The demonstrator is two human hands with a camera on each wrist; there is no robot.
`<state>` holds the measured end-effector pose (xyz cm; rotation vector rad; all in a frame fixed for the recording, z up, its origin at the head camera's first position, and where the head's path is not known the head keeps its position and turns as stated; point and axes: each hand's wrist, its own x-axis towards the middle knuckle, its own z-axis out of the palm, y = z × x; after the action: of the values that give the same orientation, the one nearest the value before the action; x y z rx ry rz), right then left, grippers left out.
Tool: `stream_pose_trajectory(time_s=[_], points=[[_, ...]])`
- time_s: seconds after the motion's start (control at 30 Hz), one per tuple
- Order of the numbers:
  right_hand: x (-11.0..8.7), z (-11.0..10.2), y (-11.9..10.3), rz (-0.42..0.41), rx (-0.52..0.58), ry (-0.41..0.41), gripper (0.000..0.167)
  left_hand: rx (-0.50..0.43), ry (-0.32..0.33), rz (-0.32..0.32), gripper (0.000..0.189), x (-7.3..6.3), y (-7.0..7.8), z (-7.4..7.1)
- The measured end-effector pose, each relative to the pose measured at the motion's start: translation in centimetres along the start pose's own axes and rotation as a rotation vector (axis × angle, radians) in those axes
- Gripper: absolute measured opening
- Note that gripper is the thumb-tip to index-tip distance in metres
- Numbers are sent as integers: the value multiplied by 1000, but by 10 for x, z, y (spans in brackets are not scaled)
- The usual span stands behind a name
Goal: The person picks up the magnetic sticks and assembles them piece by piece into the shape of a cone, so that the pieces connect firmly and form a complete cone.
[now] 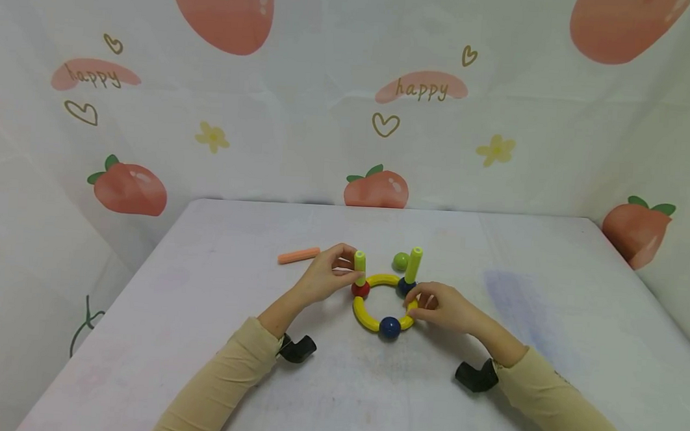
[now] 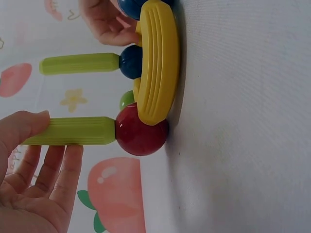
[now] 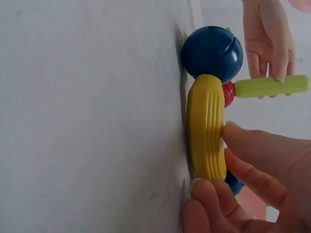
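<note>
Pinching lime-green rod (image 1: 360, 262), upright on red ball (image 1: 360, 290), with left hand (image 1: 323, 277) | holding yellow curved bar (image 3: 208, 128) with right hand (image 1: 448, 308) | arranged in ring (image 1: 366, 315) on pale, blue-smudged counter (image 1: 370, 399) | backed by peach-print cloth (image 1: 303, 116)

Yellow arcs (image 1: 366, 314), 3 balls (image 1: 390, 328) form flat ring (image 1: 384, 279); 2 green rods (image 1: 414, 266) stand atop.

The curved bars (image 2: 160, 63) are yellow with parallel grooves. The red ball (image 2: 138, 133), two dark blue balls (image 1: 390, 328) and a green ball (image 1: 401, 261) are plain. Two ribbed sticks (image 2: 85, 131) are lime; the third stick (image 1: 298, 256) is orange. The sleeves (image 1: 228, 373) are beige. The whitish desk (image 1: 341, 397) bears a bluish smudge (image 1: 518, 309). The white cloth (image 1: 304, 109) is printed with pinkish-red fruit (image 1: 129, 190), green leaves (image 1: 664, 209), yellow flowers (image 1: 212, 137) and brown hearts (image 1: 468, 55).
</note>
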<state>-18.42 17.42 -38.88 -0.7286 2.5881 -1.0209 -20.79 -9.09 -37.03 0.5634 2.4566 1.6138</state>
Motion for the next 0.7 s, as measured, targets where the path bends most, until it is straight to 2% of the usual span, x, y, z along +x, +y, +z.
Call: stream_pose_trajectory(time_s=[0.1, 0.23, 0.43, 0.53, 0.7], points=[[3, -1, 4, 20, 36, 32, 19, 3, 3, -1, 32, 0, 0, 0], [6, -2, 8, 72, 150, 47, 19, 8, 5, -10, 32, -1, 0, 0], [13, -5, 13, 139, 291, 66, 31, 22, 7, -38, 29, -1, 1, -2], [17, -6, 16, 156, 310, 68, 37, 37, 2, -35, 29, -2, -1, -2], [24, -7, 18, 145, 260, 31, 42, 47, -14, -28, 30, -2, -7, -5]])
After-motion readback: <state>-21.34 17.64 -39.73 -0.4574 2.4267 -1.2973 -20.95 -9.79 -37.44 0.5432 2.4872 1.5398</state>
